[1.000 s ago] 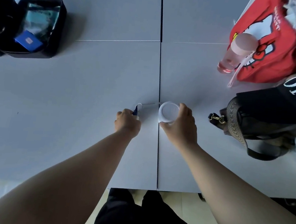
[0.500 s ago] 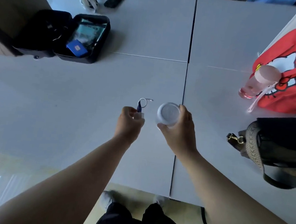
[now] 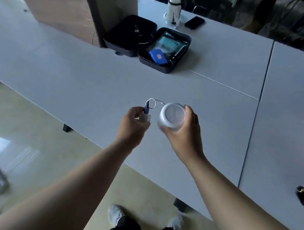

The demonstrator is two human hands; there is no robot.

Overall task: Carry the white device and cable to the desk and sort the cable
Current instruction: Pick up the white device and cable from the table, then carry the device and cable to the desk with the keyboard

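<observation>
Right hand [image 3: 180,134] grips device [image 3: 172,116], left hand [image 3: 132,126] grips plug [image 3: 145,117]; short taut cable [image 3: 153,103] between could yank loose above surface [image 3: 76,81].

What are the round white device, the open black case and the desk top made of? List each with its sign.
White device: probably plastic, smooth with a satin sheen.
Black case: looks like a moulded semi-rigid shell with a matte, possibly fabric-covered rim; too far to be sure.
Desk: pale laminate-like board, flat and matte, with thin seams between panels.
</observation>
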